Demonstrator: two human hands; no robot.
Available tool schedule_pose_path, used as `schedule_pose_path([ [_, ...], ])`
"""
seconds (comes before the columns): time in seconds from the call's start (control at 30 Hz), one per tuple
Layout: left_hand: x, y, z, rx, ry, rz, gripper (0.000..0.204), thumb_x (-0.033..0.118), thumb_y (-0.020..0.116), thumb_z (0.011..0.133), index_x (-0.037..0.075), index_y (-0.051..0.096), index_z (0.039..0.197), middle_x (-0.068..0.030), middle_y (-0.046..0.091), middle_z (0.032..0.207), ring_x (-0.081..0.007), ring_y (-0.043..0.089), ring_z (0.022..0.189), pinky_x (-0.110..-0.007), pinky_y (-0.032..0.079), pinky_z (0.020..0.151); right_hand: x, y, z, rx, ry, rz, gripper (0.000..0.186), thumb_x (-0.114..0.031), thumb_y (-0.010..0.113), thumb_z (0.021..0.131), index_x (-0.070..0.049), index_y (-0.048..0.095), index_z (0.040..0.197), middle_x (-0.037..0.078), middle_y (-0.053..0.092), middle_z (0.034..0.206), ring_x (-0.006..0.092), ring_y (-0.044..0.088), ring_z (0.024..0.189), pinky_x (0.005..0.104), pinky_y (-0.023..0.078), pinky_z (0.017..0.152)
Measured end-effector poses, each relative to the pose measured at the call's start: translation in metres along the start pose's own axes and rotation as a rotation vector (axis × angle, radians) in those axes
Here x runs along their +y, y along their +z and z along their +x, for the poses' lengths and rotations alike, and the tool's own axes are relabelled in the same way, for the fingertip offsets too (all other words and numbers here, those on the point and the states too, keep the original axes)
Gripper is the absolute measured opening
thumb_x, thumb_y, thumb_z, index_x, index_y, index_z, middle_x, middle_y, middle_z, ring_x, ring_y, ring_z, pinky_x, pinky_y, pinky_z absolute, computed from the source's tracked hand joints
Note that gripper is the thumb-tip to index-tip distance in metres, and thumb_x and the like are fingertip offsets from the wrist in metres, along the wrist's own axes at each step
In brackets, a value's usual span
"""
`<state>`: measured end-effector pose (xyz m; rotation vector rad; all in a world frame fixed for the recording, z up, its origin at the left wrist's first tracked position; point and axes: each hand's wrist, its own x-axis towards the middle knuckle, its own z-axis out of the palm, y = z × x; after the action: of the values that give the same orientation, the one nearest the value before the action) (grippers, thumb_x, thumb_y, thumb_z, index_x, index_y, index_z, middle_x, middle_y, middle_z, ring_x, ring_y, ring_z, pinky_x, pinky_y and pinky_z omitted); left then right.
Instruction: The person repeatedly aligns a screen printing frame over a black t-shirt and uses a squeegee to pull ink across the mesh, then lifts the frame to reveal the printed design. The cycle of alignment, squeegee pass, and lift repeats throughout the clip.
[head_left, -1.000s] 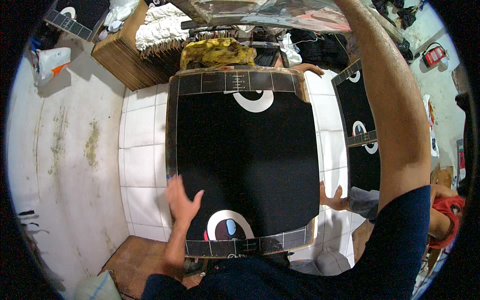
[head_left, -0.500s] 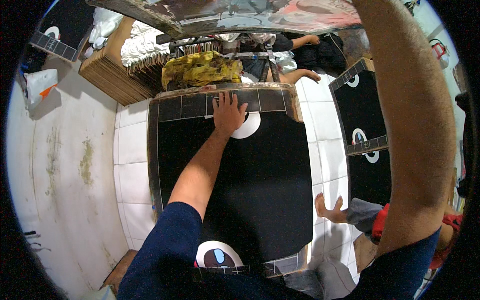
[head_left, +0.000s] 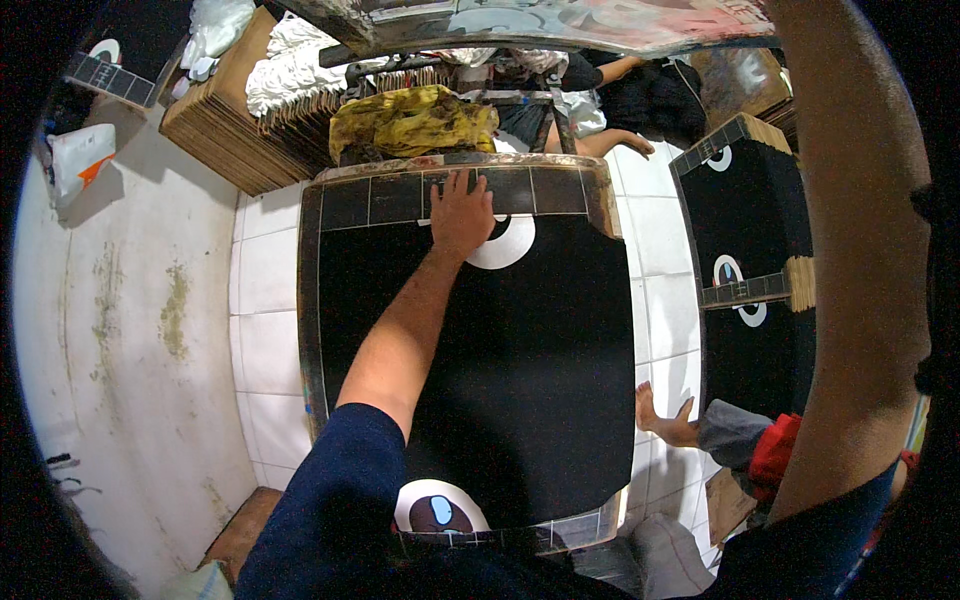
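Note:
My left hand lies with fingers spread on the dark gridded strip at the far end of a board. Black fabric covers most of that board, and the palm is beside a white ring-shaped print, hiding part of it. A second print, an eye with blue and brown, shows at the near end. My right arm reaches up along the right side, and its hand is out of the picture. Above the board's far end hangs a raised, paint-stained panel.
A stained yellow cloth lies beyond the board. Stacked boards with white cloth stand far left. More printed black fabric lies on the right. A person's bare foot is on the white tiles, and another person's arm shows at the back.
The raised panel and my right arm have shifted to the right in the picture. My left hand stays on the strip, its fingers slightly closer together.

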<state>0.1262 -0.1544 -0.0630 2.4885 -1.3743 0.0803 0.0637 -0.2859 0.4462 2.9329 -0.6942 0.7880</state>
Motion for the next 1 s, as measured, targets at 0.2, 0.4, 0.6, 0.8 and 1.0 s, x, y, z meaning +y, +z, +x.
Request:
schedule_pose_path([
  [0.2, -0.015, -0.018, -0.002, 0.008, 0.15, -0.189, 0.049, 0.027, 0.052, 0.105, 0.002, 0.05, 0.147, -0.0218, 0.042, 0.157, -0.0387, 0.036, 0.149, -0.054, 0.029, 0.122, -0.001, 0.0, -0.013, -0.004, 0.025, 0.009, 0.052, -0.046, 0.053, 0.093, -0.003, 0.074, 0.111, 0.026, 0.072, 0.115, 0.0372, 0.07, 0.104, 0.0442, 0.055, 0.088],
  [0.4, 0.002, -0.038, -0.086, -0.219, 0.679, -0.214, 0.061, 0.039, 0.047, 0.108, 0.001, 0.037, 0.155, -0.0185, 0.028, 0.166, -0.0345, 0.024, 0.156, -0.051, 0.016, 0.129, 0.0, -0.002, -0.02, -0.001, 0.041, 0.022, 0.051, -0.045, 0.053, 0.093, -0.001, 0.074, 0.109, 0.025, 0.072, 0.113, 0.0353, 0.07, 0.102, 0.0435, 0.056, 0.087],
  [0.6, -0.001, -0.03, -0.053, -0.238, 0.666, -0.114, 0.071, 0.049, 0.045, 0.108, 0.0, 0.033, 0.158, -0.0193, 0.03, 0.166, -0.0322, 0.023, 0.157, -0.05, 0.016, 0.129, -0.002, -0.009, -0.027, -0.001, 0.062, 0.066, 0.051, -0.045, 0.053, 0.094, 0.001, 0.074, 0.107, 0.025, 0.073, 0.111, 0.0334, 0.071, 0.1, 0.0428, 0.057, 0.085],
  [0.8, 0.009, -0.065, -0.015, 0.114, -0.005, -0.104, 0.071, 0.048, 0.043, 0.109, -0.001, 0.031, 0.159, -0.0257, 0.034, 0.162, -0.0381, 0.025, 0.155, -0.051, 0.02, 0.127, -0.012, -0.016, -0.049, -0.022, 0.113, 0.109, 0.051, -0.044, 0.053, 0.095, 0.002, 0.073, 0.106, 0.024, 0.074, 0.11, 0.0315, 0.071, 0.097, 0.0421, 0.057, 0.083],
  [1.0, 0.041, -0.239, -0.094, 0.536, -0.222, -1.532, 0.068, 0.051, 0.044, 0.108, 0.004, 0.035, 0.157, -0.0198, 0.045, 0.156, -0.0357, 0.044, 0.143, -0.052, 0.032, 0.12, -0.012, 0.011, -0.118, -0.144, 0.3, 0.147, 0.054, -0.049, 0.055, 0.096, 0.002, 0.074, 0.094, 0.019, 0.076, 0.091, 0.0288, 0.072, 0.08, 0.0446, 0.058, 0.071],
])
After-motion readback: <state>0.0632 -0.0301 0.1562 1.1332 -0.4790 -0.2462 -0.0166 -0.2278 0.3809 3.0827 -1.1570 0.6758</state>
